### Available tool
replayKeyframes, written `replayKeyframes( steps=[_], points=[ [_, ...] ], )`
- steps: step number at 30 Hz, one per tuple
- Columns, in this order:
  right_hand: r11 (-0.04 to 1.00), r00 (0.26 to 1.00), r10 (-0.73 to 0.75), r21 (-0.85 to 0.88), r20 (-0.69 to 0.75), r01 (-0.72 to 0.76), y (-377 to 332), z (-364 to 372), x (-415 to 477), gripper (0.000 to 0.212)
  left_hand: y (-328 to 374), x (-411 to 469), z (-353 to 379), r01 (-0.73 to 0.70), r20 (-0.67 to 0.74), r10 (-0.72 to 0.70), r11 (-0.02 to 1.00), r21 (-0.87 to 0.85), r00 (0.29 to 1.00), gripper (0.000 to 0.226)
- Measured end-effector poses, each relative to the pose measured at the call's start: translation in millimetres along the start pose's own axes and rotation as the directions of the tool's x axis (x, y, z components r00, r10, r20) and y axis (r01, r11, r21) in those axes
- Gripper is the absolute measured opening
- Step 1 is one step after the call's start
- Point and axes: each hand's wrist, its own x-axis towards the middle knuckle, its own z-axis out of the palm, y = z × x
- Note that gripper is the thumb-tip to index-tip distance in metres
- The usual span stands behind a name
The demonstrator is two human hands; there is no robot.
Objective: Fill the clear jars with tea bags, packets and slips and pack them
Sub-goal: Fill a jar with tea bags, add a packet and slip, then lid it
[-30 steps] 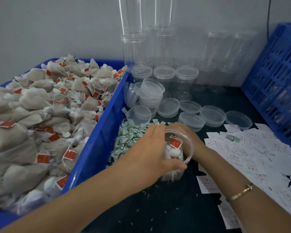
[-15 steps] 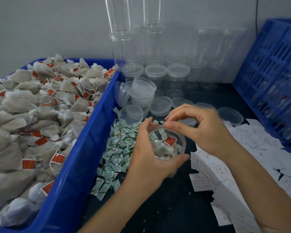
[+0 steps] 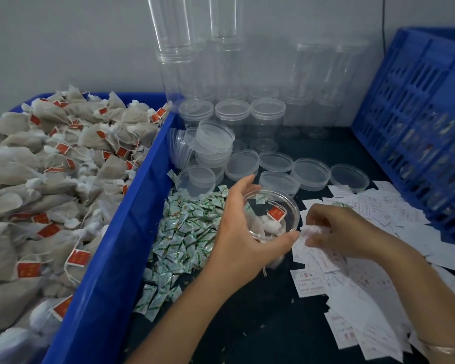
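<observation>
Half a second ago the right hand point(image 3: 342, 232) hovered over the jar's mouth. It has since dropped to the paper slips point(image 3: 378, 222) on the tabletop's point(image 3: 247, 324) right side, its fingers point(image 3: 317, 218) pinching one white slip point(image 3: 309, 231) beside the rim. The slip likely goes in next.

The left hand point(image 3: 237, 232) wraps the clear jar point(image 3: 290, 203), fingers curled round its wall, mid-tabletop between the green packets point(image 3: 187, 227) and the slips. The jar holds a tea bag point(image 3: 269, 227), and its long axis is near upright, mouth tipped slightly rightward.
</observation>
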Motion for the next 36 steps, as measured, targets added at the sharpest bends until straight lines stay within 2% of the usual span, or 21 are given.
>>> replayKeyframes(
  steps=[4, 9, 13, 18, 25, 30, 33, 36],
  points=[
    [0.994, 0.991, -0.031, 0.103, -0.127, 0.044, -2.2, -5.2, 1.5, 0.019, -3.5, -1.7, 0.1, -0.034, -0.012, 0.034, 0.999, -0.001, 0.999, 0.086],
    [0.988, 0.972, -0.093, 0.101, -0.216, 0.117, -0.3, -10.4, 5.3, 0.014, -5.3, -1.6, 1.7, -0.043, -0.018, 0.043, 0.999, 0.007, 0.999, 0.086],
    [0.988, 0.967, -0.099, 0.093, -0.236, 0.124, -0.1, -11.4, 6.6, 0.015, -6.0, -0.8, 1.2, -0.048, -0.014, 0.048, 0.999, 0.003, 0.999, 0.086],
    [0.986, 0.967, -0.069, 0.129, -0.246, 0.103, -0.4, -10.8, 4.1, 0.034, -5.9, -0.5, 1.3, -0.059, -0.019, 0.059, 0.998, -0.007, 0.998, 0.084],
    [0.992, 0.969, -0.055, 0.098, -0.242, 0.081, 3.0, -8.7, 4.8, 0.024, -6.5, -0.6, 1.1, -0.068, -0.022, 0.068, 0.998, -0.007, 0.997, 0.084],
    [0.993, 0.971, -0.008, 0.110, -0.239, 0.035, 7.7, -3.1, 8.1, 0.044, -6.0, -1.4, 1.0, -0.076, -0.020, 0.076, 0.997, -0.014, 0.997, 0.083],
    [0.991, 0.961, 0.000, 0.130, -0.276, 0.038, 11.3, -1.4, 7.8, 0.033, -5.6, -1.7, 0.6, -0.083, -0.025, 0.083, 0.996, -0.018, 0.996, 0.081],
    [0.992, 0.956, 0.007, 0.121, -0.295, 0.030, 12.8, -1.6, 5.9, 0.036, -6.1, -2.0, 0.4, -0.087, -0.026, 0.086, 0.996, -0.024, 0.996, 0.081]
  ],
)
